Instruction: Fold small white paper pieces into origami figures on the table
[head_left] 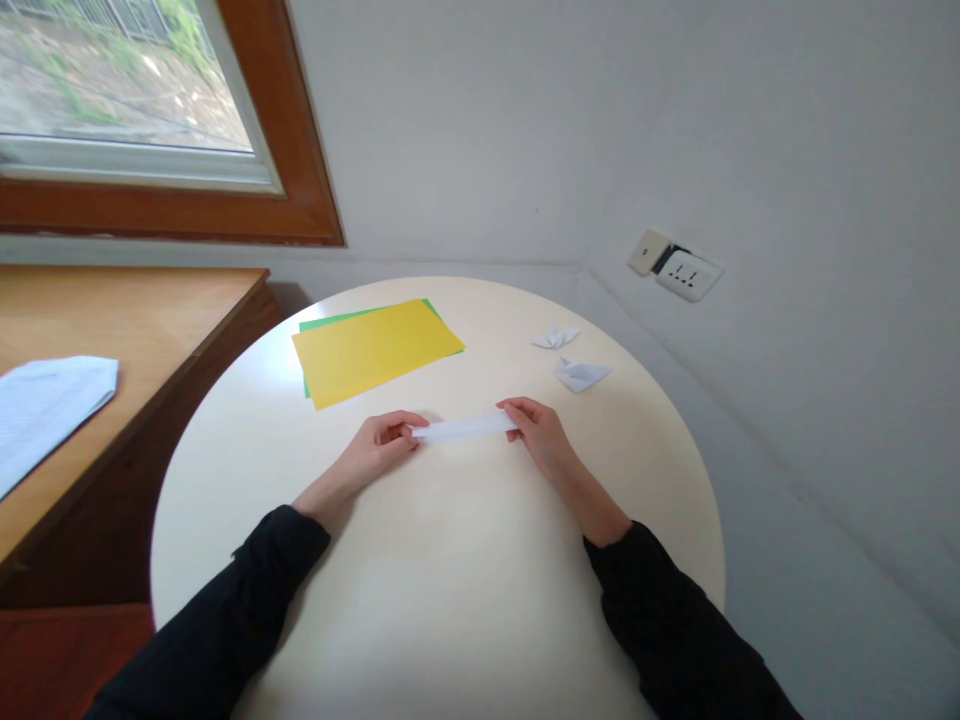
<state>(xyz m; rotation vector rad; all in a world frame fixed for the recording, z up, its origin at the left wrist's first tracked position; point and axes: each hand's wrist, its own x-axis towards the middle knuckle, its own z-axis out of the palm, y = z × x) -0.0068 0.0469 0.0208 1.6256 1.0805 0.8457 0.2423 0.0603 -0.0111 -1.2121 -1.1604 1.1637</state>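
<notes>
White walls meet in a corner behind a round cream table (pixel 420 610), and from the head camera I see a wood-framed window (pixel 150 110) at upper left and a wall socket (pixel 679 268) at right. Beside the table on the left stands a wooden desk (pixel 135 320) with a printed sheet (pixel 45 410) lying on it.

On the table's far side lies a yellow sheet (pixel 375 350) on top of a green sheet (pixel 330 320), of which only an edge shows. To the right of them sit two small folded white paper pieces (pixel 570 358), close together and well apart from the hands.

Near the table's middle I have a narrow folded white paper strip (pixel 465 429), lying almost level just above or on the tabletop; I cannot tell which. My left hand (pixel 379 445) pinches its left end, fingers curled in and thumb against the paper. My right hand (pixel 540 432) grips the right end the same way, fingertips closed over the strip's edge. Both arms wear dark sleeves (pixel 667 620).
</notes>
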